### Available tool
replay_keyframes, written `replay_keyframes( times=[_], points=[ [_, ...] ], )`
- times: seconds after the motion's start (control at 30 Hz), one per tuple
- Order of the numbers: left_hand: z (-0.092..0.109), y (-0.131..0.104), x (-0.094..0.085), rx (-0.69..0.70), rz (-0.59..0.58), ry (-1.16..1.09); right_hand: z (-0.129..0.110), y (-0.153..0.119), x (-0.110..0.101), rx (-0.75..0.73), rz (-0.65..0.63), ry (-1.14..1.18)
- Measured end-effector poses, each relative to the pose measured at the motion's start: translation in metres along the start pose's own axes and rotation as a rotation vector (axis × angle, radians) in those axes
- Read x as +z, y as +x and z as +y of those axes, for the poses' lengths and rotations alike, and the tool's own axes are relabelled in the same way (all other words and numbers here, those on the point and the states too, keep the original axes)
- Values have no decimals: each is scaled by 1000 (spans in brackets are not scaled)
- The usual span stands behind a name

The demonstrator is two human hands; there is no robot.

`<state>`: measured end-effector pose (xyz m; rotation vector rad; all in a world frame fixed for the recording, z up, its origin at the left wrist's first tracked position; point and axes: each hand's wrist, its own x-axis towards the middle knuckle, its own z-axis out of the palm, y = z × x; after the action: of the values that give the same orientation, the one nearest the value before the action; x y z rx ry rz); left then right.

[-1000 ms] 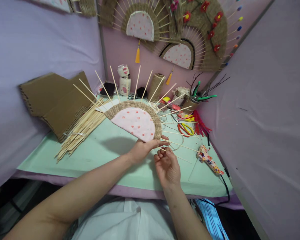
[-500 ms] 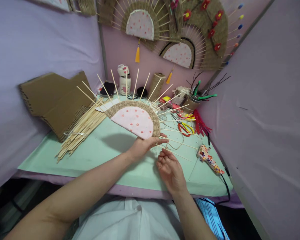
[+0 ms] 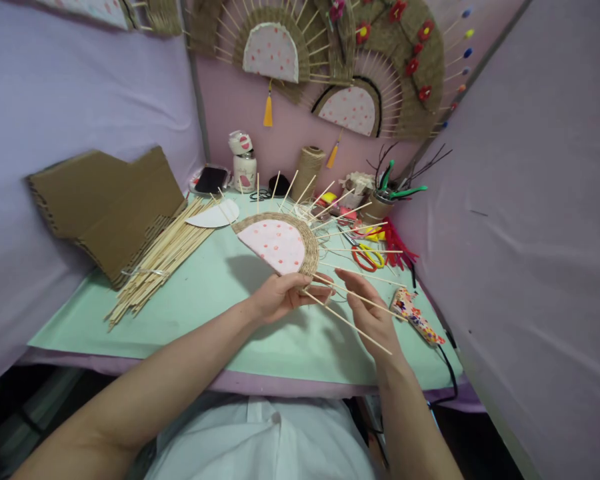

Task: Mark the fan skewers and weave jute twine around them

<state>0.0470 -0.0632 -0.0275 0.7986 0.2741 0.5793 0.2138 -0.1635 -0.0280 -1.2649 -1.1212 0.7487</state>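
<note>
My left hand (image 3: 279, 297) grips the lower corner of a half-round fan (image 3: 273, 243), thumb on the front and fingers behind. The fan has a white cloth centre with pink-red dots and a woven twine band (image 3: 310, 243) round its curve. Thin wooden sticks (image 3: 353, 327) spread out from the band. My right hand (image 3: 373, 313) is just right of the fan, behind the two lowest sticks, which cross in front of it. Its fingers stretch toward the fan, partly hidden by the sticks. Thin twine shows faintly between the hands; whether the right fingers touch it is unclear.
A stick bundle (image 3: 160, 257) and cardboard (image 3: 105, 207) lie left, beside a white half-round piece (image 3: 215, 215). Scissors (image 3: 367, 256) and a patterned glue gun (image 3: 415, 317) lie right. A twine spool (image 3: 307, 173) and a jar (image 3: 245, 172) stand behind. Finished fans (image 3: 350, 110) hang on the wall.
My right hand has moved right and up, its pinched fingers now stretched out behind the lowest sticks. The fan has tilted in my left hand, its sticks swinging lower and uncovering the white half-round piece.
</note>
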Motion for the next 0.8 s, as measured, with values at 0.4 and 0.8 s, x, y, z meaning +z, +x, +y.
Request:
replay_keyframes(
  times=[0.4,0.8],
  points=[
    [3,1,-2,-112,-5,5,9,-2,-28,213,-52,23],
    [5,7,-8,-88,153,-8,-11,-19,-81,-19,113,-64]
  ],
)
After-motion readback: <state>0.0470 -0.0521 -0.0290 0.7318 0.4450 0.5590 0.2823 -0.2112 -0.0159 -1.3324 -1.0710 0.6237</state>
